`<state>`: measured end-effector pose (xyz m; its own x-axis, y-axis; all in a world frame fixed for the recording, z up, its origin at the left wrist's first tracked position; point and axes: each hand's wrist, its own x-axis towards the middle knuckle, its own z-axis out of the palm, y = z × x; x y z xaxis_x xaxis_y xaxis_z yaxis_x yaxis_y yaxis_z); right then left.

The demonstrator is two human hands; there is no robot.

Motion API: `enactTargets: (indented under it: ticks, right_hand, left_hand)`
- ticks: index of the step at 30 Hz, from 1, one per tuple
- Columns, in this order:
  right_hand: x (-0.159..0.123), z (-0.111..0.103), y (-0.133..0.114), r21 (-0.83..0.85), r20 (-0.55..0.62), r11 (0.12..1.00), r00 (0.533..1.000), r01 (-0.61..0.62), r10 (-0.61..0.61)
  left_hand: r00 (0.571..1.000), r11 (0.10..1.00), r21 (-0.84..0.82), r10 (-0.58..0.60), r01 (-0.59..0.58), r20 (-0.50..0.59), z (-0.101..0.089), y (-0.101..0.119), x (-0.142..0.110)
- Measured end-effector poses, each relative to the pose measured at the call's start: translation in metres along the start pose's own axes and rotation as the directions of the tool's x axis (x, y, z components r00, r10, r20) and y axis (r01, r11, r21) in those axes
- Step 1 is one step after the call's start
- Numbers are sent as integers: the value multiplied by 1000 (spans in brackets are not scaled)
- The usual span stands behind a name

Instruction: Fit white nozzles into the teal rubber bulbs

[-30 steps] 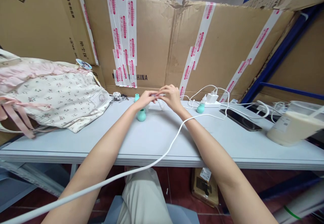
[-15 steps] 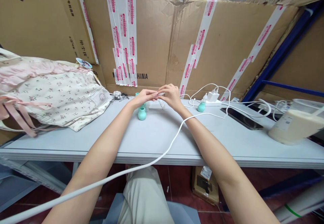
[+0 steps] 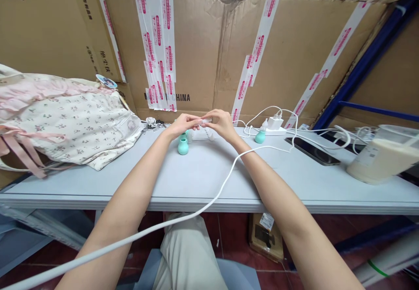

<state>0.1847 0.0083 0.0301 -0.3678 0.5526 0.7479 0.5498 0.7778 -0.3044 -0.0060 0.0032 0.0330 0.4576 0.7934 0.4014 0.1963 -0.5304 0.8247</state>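
Above a gray table (image 3: pixel 209 170), the left hand (image 3: pixel 183 124) and right hand (image 3: pixel 221 123), fingers drawn into close pinches, hold a small translucent piece (image 3: pixel 206 121) between them near an upright, open-mouthed teal bulb (image 3: pixel 183 147).

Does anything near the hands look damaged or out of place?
The cardboard behind the table has a ragged, torn top edge. A white cable crosses in front of both forearms, which looks awkward. I see no spill.

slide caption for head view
Left hand and right hand hold a small pale piece above a table near a teal bulb.
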Motion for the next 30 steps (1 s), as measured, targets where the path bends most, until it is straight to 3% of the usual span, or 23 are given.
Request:
enactTargets:
  ticks: [3,8,14,18,25,30]
  right_hand:
    - [0,1,0,60,25,998,1000,-11,10]
    - [0,5,-2,98,-33,994,999,45,-42]
    - [1,3,-4,52,-66,998,997,42,-39]
    - [0,3,0,85,-104,992,991,97,-88]
    - [1,9,5,103,-114,986,986,133,-121]
    - [1,10,2,107,-160,986,981,128,-110]
  left_hand:
    - [1000,1000,22,20,-19,-21,1,1,-1]
    - [999,1000,0,20,-20,-45,-1,-6,1]
    - [999,982,-189,1,-10,-46,0,-13,5]
    - [999,973,-230,-28,24,-14,1,-15,6]
    - [998,986,-153,-67,65,-7,-4,-13,3]
    - [998,999,-42,17,-20,-62,-3,-4,2]
